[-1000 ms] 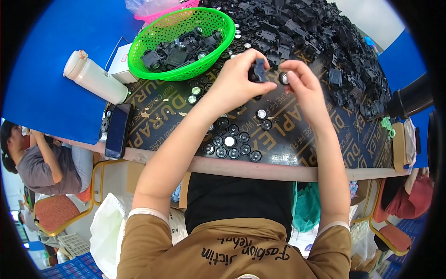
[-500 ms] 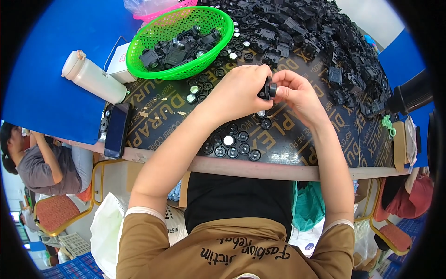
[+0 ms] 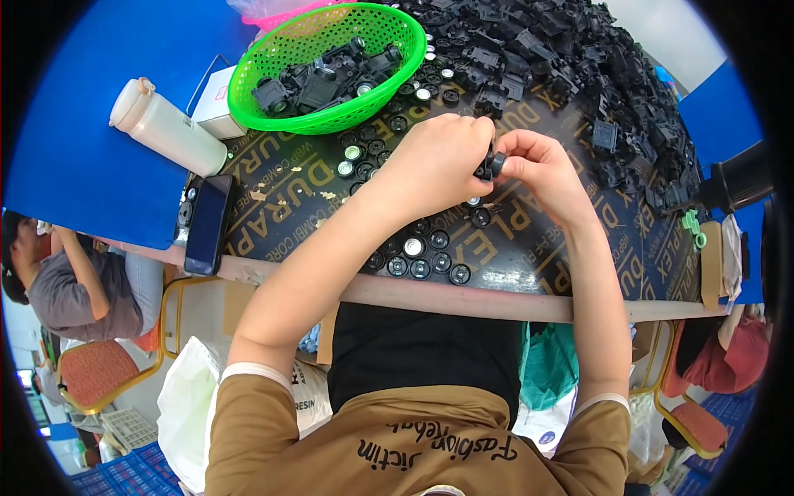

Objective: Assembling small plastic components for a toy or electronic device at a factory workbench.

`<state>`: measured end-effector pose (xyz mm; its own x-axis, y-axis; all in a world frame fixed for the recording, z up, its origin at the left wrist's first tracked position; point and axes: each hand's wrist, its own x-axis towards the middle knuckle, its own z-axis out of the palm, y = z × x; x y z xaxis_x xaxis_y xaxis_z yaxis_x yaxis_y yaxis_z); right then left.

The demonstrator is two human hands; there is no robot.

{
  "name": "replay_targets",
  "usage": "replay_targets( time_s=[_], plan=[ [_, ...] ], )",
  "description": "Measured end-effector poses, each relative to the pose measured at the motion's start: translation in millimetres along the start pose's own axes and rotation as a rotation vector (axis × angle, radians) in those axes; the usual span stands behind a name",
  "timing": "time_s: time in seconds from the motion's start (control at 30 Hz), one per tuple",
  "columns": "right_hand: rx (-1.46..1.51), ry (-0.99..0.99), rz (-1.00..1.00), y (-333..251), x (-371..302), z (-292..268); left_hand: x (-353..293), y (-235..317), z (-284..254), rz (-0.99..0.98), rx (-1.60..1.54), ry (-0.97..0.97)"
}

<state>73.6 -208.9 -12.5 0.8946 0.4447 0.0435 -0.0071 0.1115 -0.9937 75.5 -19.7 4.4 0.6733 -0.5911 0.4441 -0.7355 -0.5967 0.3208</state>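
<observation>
My left hand [image 3: 451, 161] is closed around a small black plastic toy car chassis [image 3: 482, 171], most of which its fingers hide. Thumb and fingers of my right hand [image 3: 542, 169] pinch a black toy wheel [image 3: 498, 164] at the side of that chassis. Whether the wheel is seated there, I cannot tell. Loose black wheels [image 3: 420, 269], one with a white face, lie on the table below my hands. More wheels [image 3: 353, 154], some with pale centres, lie beside my left forearm.
A green basket [image 3: 331, 124] holding black chassis stands at the back left. Black plastic parts [image 3: 562, 66] are heaped across the back and right. A white bottle [image 3: 165, 124], a white box [image 3: 217, 107] and a phone [image 3: 208, 223] lie left. A black cylinder [image 3: 736, 178] juts in at the right.
The view has shifted slightly. The chassis has tilted a little in my left hand, and my right fingers still pinch the wheel at its side.
</observation>
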Motion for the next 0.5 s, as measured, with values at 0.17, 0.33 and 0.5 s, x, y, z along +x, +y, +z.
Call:
replay_targets(
  time_s=[0.17,0.33,0.5],
  plan=[
    [-0.154,-0.022,0.12,8.9,0.7,-3.2,-3.0,4.0,6.3,0.032,0.057,-0.088],
    [-0.128,0.142,-0.019,-1.1,3.5,9.6,8.1,-0.5,-2.3,-0.161,-0.143,0.023],
    [-0.559,0.002,-0.023,-5.2,-5.5,4.9,6.5,-17.8,-21.2,-0.391,-0.846,0.154]
  ],
)
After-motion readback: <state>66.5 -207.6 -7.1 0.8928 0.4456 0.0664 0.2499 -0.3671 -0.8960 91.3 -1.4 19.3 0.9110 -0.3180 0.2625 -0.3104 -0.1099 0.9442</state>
